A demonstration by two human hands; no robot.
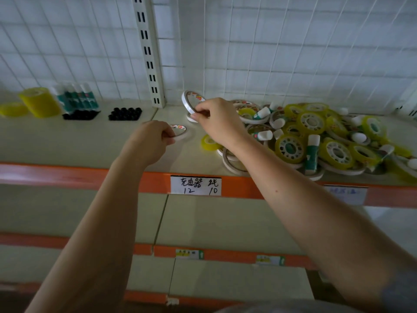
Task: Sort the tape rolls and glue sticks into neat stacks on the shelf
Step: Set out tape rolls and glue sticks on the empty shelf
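Flanking cream shelf (67, 141), orange edge, white wire grid (293, 53) behind

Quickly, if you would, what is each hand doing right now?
Left hand: pinches a white tape roll lying flat on the shelf.
Right hand: holds a tilted white tape roll.

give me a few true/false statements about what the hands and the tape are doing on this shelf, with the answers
1. The right hand holds a white tape roll tilted up on edge. True.
2. The left hand is empty. False: it pinches a white tape roll lying flat on the shelf.
3. The mixed pile lies to the right of both hands. True.
4. The glue sticks at far left lie scattered. False: they stand in a row.
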